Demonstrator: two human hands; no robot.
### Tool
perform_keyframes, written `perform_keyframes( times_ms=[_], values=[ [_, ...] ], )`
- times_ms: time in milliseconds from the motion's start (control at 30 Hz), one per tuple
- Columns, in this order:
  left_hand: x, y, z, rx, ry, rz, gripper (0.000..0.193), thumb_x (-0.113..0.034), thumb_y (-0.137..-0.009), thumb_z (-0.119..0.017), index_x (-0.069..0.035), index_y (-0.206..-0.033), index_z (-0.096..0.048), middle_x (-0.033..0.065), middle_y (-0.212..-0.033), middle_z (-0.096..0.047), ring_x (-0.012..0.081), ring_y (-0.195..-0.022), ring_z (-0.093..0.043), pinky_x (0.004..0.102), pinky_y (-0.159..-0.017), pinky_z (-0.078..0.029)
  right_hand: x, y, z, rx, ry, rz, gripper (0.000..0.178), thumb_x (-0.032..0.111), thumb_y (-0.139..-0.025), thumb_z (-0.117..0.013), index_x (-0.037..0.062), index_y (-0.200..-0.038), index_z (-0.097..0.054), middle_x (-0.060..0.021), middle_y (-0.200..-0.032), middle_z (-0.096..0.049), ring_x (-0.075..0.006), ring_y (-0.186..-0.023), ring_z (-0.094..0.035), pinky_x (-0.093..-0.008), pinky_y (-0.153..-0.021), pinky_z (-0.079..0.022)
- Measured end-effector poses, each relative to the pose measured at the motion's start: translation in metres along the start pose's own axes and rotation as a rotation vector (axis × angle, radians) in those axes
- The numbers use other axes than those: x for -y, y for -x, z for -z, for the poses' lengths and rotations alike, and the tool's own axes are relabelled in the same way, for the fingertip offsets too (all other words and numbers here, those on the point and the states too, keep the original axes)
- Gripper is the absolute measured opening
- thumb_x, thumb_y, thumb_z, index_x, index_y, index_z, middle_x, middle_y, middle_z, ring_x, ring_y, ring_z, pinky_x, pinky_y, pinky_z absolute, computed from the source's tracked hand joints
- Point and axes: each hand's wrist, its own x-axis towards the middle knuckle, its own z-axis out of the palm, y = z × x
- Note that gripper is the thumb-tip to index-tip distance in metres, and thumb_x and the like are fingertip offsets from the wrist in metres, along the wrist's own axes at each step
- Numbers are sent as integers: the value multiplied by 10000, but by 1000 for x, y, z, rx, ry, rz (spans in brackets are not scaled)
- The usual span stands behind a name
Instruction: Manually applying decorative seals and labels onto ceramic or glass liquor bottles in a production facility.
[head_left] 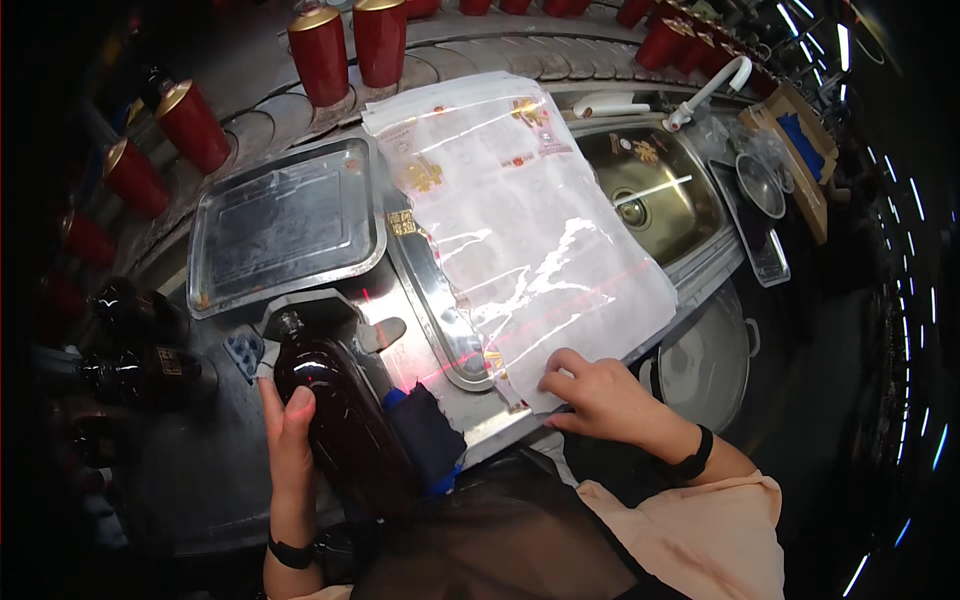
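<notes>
My left hand is closed round the side of a dark brown glass bottle, its thumb along the glass. The bottle lies tilted, its neck toward a grey angular holder. A stack of glossy white decal sheets with gold and red print spreads across the middle. At its near corner my right hand has its fingers curled in on the edge of a decal sheet. Beside the bottle lies a dark blue cloth. A blue-and-white sponge-like piece is next to the holder.
A metal tray stands left of the sheets. On the right are a steel sink with a white faucet, a strainer and a large pot. Red gold-topped bottles line the conveyor behind. Dark bottles stand left.
</notes>
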Motion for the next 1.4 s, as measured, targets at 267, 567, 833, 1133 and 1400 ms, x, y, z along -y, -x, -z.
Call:
perform_keyframes(
  times_ms=[267,567,833,1133,1400],
  values=[
    [7,-2,3,12,41,-9,626,-327,-930,-581,-52,-1439,-342,97,-1174,-591,171,-1020,-632,299,-864,-537,-12,6,-16,-69,22,146,374,227,-731,-806,103,-1021,-604,-60,-1041,-582,-307,-659,-626,-406,-573,-503],
    [7,1,3,29,104,16,500,-313,-948,-584,-57,-1352,-439,91,-1168,-603,162,-1009,-641,296,-850,-545,-20,8,-27,-207,27,195,263,198,-743,-794,117,-952,-657,-34,-926,-612,-266,-655,-624,-376,-560,-487],
    [7,0,2,34,66,-25,459,-338,-958,-558,-64,-1314,-460,80,-1131,-605,156,-977,-642,296,-829,-546,-23,8,-25,-209,-12,180,165,149,-778,-764,98,-903,-670,-33,-895,-623,-267,-646,-627,-373,-559,-486],
    [8,0,1,24,85,-26,490,-284,-933,-592,-40,-1329,-440,94,-1118,-614,156,-977,-637,283,-833,-539,-19,1,-19,-298,-149,85,74,62,-792,-681,51,-849,-634,-86,-832,-607,-271,-611,-604,-354,-549,-474],
    [10,-1,0,4,94,-78,523,-321,-953,-549,-65,-1390,-414,96,-1164,-591,179,-997,-640,308,-849,-544,-33,-27,47,-742,20,-83,42,49,-872,-628,12,-878,-607,-122,-776,-599,-243,-594,-574,-342,-548,-452]
  ],
)
